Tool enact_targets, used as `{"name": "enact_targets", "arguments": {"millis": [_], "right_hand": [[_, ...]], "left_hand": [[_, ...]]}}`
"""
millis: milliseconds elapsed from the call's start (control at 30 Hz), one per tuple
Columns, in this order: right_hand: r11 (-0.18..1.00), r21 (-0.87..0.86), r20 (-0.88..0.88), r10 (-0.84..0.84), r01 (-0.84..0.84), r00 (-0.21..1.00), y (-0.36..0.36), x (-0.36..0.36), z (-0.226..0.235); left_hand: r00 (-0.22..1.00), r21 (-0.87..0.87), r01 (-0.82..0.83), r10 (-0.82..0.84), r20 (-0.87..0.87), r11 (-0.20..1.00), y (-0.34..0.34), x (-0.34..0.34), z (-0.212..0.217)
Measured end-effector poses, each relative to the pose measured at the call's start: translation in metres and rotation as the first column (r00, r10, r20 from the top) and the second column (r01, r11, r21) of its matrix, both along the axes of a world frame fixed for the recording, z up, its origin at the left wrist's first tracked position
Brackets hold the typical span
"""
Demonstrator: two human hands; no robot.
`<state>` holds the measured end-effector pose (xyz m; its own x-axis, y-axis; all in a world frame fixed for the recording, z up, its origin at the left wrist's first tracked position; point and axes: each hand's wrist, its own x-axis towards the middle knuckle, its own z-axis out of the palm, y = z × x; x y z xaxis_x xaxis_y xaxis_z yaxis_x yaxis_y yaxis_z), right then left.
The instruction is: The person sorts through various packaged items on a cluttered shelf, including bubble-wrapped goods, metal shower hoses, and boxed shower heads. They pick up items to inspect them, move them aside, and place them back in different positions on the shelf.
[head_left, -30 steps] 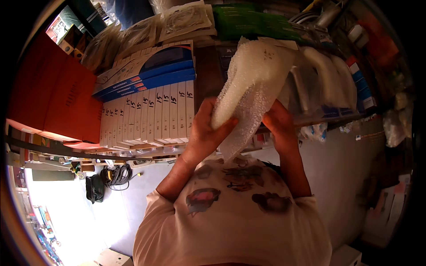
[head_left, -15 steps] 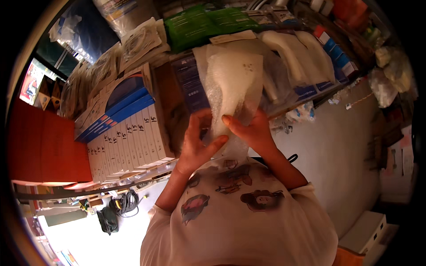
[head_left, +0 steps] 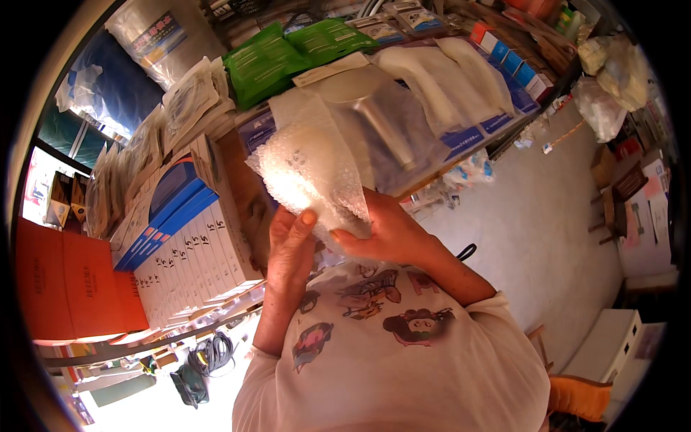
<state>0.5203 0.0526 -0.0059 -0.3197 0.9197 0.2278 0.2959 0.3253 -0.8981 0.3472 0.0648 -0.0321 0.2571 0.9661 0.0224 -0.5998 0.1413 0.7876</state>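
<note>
My left hand (head_left: 289, 243) grips the lower end of a bubble-wrapped shower head (head_left: 306, 169), its thumb lying on the wrap. From the other side my right hand (head_left: 381, 225) holds the same bundle, thumb in front and fingers mostly hidden behind. The wrapped piece has a wide, rounded head pointing away from me and narrows toward my hands. Cloudy bubble wrap hides its details. Just beyond my right hand, a silver shower head (head_left: 385, 133) lies in a clear bag on the counter. More white-wrapped handled pieces (head_left: 425, 90) lie to its right.
Several white boxes (head_left: 194, 248) stand in a row at left, beside orange boxes (head_left: 83, 277). Green packets (head_left: 266, 65) lie at the counter's back. Blue and white small boxes (head_left: 511, 61) sit at the far right end. A white cabinet (head_left: 601, 345) stands on the floor at right.
The wrapped shower head has tipped to the left and come nearer me. Both hands have closed in on its lower end. The silver shower head has come into sight as my view shifted.
</note>
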Motion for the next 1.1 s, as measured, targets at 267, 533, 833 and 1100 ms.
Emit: {"name": "enact_targets", "arguments": {"millis": [267, 533, 833, 1100], "right_hand": [[0.994, 0.108, -0.099, 0.027, -0.016, 0.995, -0.002, 0.011, -0.01], [0.993, -0.112, -0.111, 0.017, -0.029, 0.994, -0.005, 0.024, -0.014], [0.987, -0.088, -0.116, 0.122, -0.132, 0.986, -0.005, 0.041, -0.021], [0.91, -0.379, -0.481, -0.041, -0.166, 0.876, -0.003, 0.067, -0.017]], "left_hand": [[0.981, -0.121, -0.031, 0.053, 0.186, 0.992, 0.005, 0.011, -0.002], [0.966, -0.099, -0.037, 0.061, 0.252, 0.994, 0.005, 0.021, -0.001], [0.92, -0.107, -0.111, 0.143, 0.364, 0.988, 0.004, 0.031, 0.013], [0.969, 0.134, -0.184, 0.156, 0.19, 0.974, 0.024, 0.034, 0.002]]}}
